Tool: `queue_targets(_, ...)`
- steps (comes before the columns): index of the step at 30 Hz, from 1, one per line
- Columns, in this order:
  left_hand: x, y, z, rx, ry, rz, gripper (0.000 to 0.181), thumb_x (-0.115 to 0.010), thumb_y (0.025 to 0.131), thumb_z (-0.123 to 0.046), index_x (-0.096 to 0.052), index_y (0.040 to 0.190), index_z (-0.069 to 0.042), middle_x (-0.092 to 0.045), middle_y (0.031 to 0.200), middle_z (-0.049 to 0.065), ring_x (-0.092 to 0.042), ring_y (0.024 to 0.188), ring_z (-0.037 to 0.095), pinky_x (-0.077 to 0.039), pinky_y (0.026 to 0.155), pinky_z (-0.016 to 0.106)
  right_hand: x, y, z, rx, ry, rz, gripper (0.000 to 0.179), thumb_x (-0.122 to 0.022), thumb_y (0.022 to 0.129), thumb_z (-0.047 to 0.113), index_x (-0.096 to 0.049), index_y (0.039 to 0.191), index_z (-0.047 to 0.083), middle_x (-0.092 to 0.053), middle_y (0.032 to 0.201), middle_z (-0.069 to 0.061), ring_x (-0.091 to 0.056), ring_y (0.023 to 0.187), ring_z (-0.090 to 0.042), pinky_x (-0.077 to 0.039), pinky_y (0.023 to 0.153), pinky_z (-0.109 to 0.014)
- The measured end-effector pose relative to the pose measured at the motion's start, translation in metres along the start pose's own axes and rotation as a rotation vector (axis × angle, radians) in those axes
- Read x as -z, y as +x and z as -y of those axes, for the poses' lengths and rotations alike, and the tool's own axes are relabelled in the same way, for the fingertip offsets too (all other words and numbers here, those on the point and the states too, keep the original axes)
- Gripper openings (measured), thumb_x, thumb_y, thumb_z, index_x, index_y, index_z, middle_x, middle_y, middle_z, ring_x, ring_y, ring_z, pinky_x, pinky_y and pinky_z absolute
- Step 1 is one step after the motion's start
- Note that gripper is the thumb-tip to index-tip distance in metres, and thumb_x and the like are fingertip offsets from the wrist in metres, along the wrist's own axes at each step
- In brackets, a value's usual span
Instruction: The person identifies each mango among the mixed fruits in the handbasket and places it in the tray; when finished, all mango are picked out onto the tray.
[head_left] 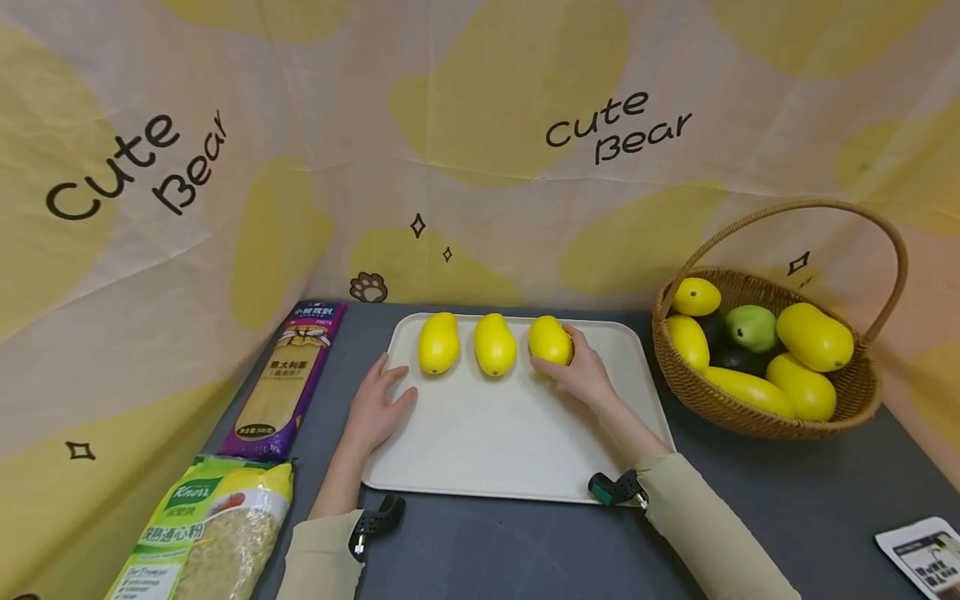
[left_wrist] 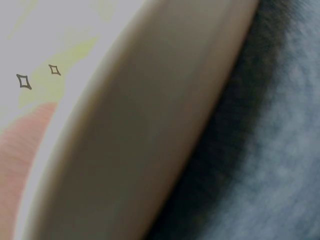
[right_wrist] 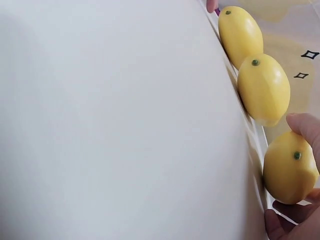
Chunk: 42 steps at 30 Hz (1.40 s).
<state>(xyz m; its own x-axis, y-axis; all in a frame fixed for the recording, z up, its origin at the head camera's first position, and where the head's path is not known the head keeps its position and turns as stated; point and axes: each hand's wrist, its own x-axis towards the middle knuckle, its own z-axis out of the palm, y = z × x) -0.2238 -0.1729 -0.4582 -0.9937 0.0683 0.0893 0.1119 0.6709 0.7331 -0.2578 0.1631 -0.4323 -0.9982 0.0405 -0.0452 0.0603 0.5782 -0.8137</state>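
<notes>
Three yellow oval fruits stand in a row along the far side of a white tray [head_left: 487, 442]: a left one [head_left: 438, 343], a middle one [head_left: 495, 345] and a right one [head_left: 549, 340]. My right hand [head_left: 583, 371] grips the right fruit between thumb and fingers; the right wrist view shows this fruit [right_wrist: 289, 167] with its small green end. At the tray's left edge, my left hand [head_left: 380, 407] rests with relaxed, spread fingers and holds nothing. In the left wrist view the tray's side [left_wrist: 135, 120] fills the middle, so most of that hand is hidden.
A wicker basket [head_left: 757, 417] with yellow, green and dark produce stands right of the tray. Left lie a purple pasta pack [head_left: 285, 375] and a green-yellow Knorr bag [head_left: 202, 533]. A printed card [head_left: 926, 554] lies at the right edge. A patterned cloth [head_left: 480, 125] hangs behind.
</notes>
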Motion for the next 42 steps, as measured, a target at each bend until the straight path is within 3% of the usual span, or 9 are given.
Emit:
queue_targets(9,0.0,0.0,0.001,0.002,0.004,-0.005,0.048,-0.061,0.094,-0.026,-0.054,0.136,-0.003,-0.019,0.16,0.018,-0.021,0.143,0.041,-0.018,0.113,0.059,-0.003,-0.001,-0.001,0.055,-0.032,-0.02,0.092,-0.077,0.08,0.04,-0.027,0.151,0.008,-0.048,0.138,-0.019,-0.047,0.119,-0.036,-0.038,0.1,-0.051)
queue_targets(18,0.0,-0.001,-0.001,0.011,0.005,-0.001,0.049,-0.061,0.094,-0.026,-0.054,0.137,-0.003,-0.018,0.16,0.018,-0.021,0.143,0.041,-0.018,0.113,0.059,-0.002,-0.003,-0.001,0.049,-0.059,-0.008,0.092,-0.076,0.082,0.04,-0.027,0.15,0.003,-0.042,0.144,-0.02,-0.043,0.127,-0.037,-0.035,0.106,-0.051)
queue_targets(32,-0.002,0.0,0.0,0.008,-0.008,-0.005,0.048,-0.061,0.094,-0.025,-0.055,0.136,-0.003,-0.018,0.16,0.018,-0.022,0.143,0.041,-0.018,0.113,0.059,0.001,-0.006,0.0,0.04,-0.06,-0.008,0.089,-0.074,0.083,0.042,-0.029,0.149,0.002,-0.043,0.144,-0.021,-0.044,0.126,-0.037,-0.035,0.105,-0.052)
queue_targets(42,0.0,-0.001,-0.001,0.003,0.005,-0.01,0.048,-0.061,0.094,-0.025,-0.055,0.136,-0.003,-0.019,0.159,0.019,-0.023,0.143,0.041,-0.019,0.113,0.059,0.012,-0.011,0.003,0.021,-0.003,0.0,0.082,-0.07,0.088,0.038,-0.03,0.15,0.003,-0.04,0.147,-0.02,-0.04,0.132,-0.036,-0.033,0.11,-0.049)
